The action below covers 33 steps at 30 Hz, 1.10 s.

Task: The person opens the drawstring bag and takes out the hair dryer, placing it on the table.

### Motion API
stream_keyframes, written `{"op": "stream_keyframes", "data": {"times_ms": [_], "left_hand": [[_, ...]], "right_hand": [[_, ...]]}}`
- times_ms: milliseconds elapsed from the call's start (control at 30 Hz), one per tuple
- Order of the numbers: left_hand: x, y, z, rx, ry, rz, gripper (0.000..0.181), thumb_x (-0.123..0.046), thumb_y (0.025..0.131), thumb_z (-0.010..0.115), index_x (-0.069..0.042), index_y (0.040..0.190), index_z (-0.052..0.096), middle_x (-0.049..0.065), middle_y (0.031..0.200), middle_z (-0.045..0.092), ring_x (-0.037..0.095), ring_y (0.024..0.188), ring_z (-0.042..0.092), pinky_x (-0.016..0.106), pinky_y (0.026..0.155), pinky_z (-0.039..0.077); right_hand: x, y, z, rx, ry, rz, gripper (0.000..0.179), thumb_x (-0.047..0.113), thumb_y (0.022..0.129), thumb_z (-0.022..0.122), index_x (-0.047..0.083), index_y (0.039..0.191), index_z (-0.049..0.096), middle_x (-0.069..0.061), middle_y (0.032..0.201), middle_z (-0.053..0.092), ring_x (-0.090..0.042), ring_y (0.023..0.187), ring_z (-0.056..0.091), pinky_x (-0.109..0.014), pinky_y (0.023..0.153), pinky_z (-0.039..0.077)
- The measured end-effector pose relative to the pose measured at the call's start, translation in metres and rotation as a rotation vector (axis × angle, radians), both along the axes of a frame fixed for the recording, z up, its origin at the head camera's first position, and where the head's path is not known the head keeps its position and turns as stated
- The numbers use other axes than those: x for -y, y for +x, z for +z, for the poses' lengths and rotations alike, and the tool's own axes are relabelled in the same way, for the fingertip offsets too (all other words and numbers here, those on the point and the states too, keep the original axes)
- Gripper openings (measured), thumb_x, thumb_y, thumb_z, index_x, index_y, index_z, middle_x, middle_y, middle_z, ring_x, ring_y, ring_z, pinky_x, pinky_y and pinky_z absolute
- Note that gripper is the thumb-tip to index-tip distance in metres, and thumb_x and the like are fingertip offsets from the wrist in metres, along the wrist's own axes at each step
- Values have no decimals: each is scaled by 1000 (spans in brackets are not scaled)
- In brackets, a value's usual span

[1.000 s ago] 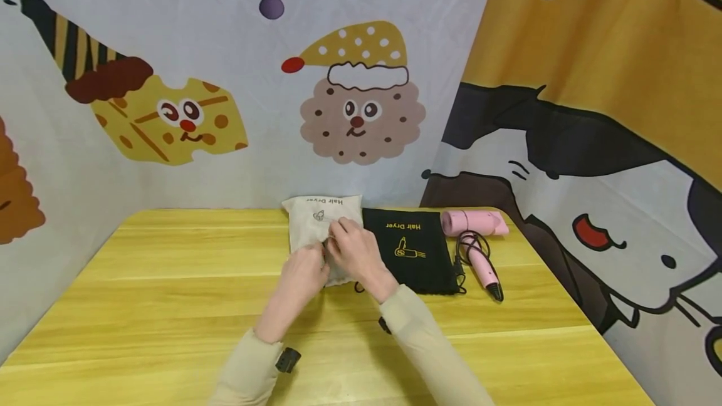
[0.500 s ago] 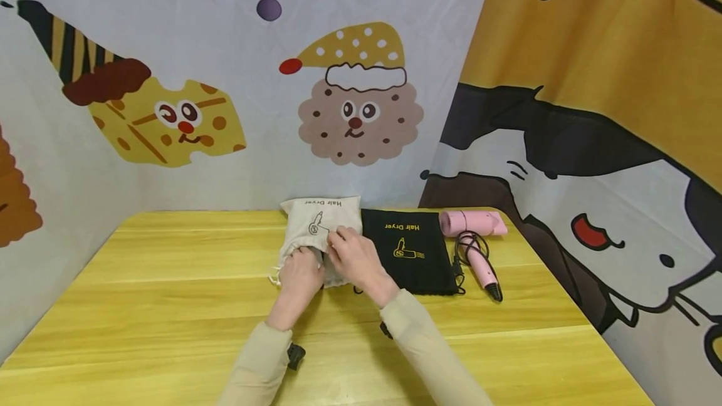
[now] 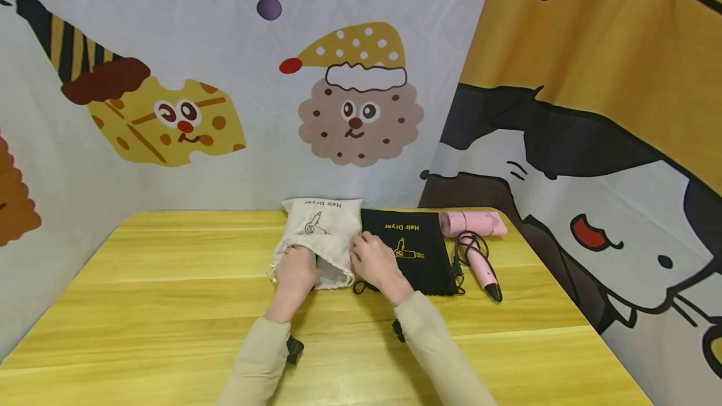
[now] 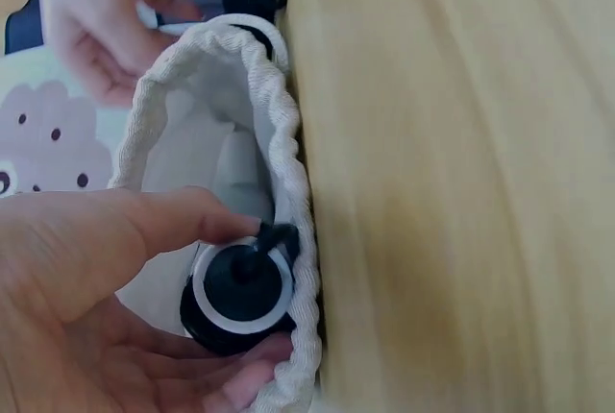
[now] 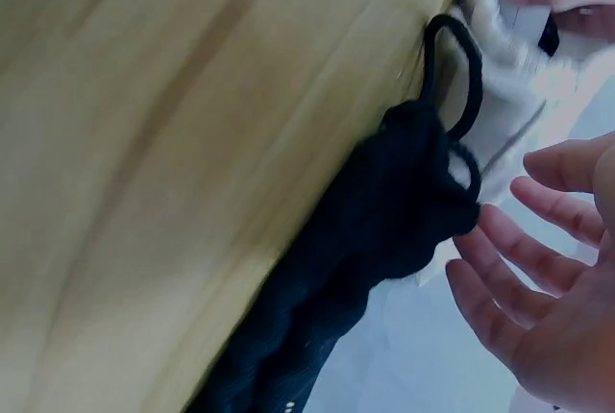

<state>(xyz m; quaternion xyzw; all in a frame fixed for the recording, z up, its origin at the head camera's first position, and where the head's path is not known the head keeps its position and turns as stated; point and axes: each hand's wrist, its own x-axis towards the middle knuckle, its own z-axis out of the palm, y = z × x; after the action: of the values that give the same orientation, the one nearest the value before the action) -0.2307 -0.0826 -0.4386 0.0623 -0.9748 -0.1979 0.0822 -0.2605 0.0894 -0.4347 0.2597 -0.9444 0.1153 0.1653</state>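
A cream drawstring bag (image 3: 337,240) printed "Hair Dryer" lies at the back of the table, its mouth toward me and gaping. Reaching into that mouth, my left hand (image 3: 296,273) grips the round black end of a hair dryer (image 4: 242,283), which has a white ring and a cord stub. Thumb above and fingers below, the hand surrounds this end. The dryer's pale body runs deeper into the bag, mostly hidden. At the bag's right edge, my right hand (image 3: 379,262) holds nothing; in the right wrist view its fingers are spread and loosely bent beside the black bag's corner.
A black drawstring bag (image 3: 420,277) with yellow print lies right of the cream one, its cord loop (image 5: 471,77) sticking out. Farther right is a pink hair dryer (image 3: 474,223) with a black cord (image 3: 464,249) around its handle. A cartoon-print cloth (image 3: 214,30) hangs behind the table.
My left hand has moved from the bag's front into its mouth, which has opened wider. The right hand has left the cream bag's top fabric and shifted right to its edge.
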Motion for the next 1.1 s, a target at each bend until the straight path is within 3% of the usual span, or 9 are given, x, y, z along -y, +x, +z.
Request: {"op": "stream_keyframes", "data": {"times_ms": [167, 367, 467, 600, 800, 1100], "left_hand": [[13, 2, 5, 68, 11, -13, 33, -21, 72, 75, 6, 87, 63, 26, 83, 65, 35, 67, 63, 45, 52, 51], [26, 10, 16, 148, -14, -12, 35, -15, 76, 71, 9, 99, 63, 28, 94, 65, 41, 79, 65, 51, 64, 54], [30, 14, 19, 169, -17, 11, 28, -9, 78, 67, 10, 97, 62, 27, 92, 64, 41, 79, 65, 49, 64, 54], [34, 16, 21, 176, -6, 6, 20, -7, 81, 61, 9, 94, 62, 27, 91, 64, 40, 79, 65, 47, 63, 55], [41, 15, 21, 196, 29, -17, 30, -16, 84, 62, 9, 101, 62, 28, 98, 65, 41, 84, 65, 49, 67, 55], [48, 14, 16, 126, 86, -22, 25, -18, 82, 64, 5, 91, 64, 26, 92, 65, 40, 81, 64, 49, 67, 54]], "right_hand": [[-8, -3, 0, 74, -3, -59, 16, 13, 90, 61, 7, 105, 64, -9, 91, 58, -20, 70, 54, -26, 51, 40], [-15, -6, 2, 109, -22, -117, 17, 14, 90, 62, 7, 106, 63, -12, 95, 60, -22, 71, 57, -27, 49, 41], [-17, -8, 3, 128, -35, -142, 18, 15, 90, 62, 7, 107, 62, -12, 98, 60, -22, 73, 58, -28, 51, 43], [-19, -10, 2, 109, -82, -156, 18, 13, 90, 62, 6, 107, 60, -13, 96, 59, -22, 71, 57, -28, 51, 44], [-22, -15, -2, 99, -140, -197, 24, 9, 91, 60, 5, 114, 57, -17, 107, 58, -29, 81, 60, -33, 55, 50], [-25, -28, -2, 180, -129, -239, 24, 4, 92, 57, 3, 115, 62, -16, 108, 63, -29, 88, 65, -38, 67, 56]]}}
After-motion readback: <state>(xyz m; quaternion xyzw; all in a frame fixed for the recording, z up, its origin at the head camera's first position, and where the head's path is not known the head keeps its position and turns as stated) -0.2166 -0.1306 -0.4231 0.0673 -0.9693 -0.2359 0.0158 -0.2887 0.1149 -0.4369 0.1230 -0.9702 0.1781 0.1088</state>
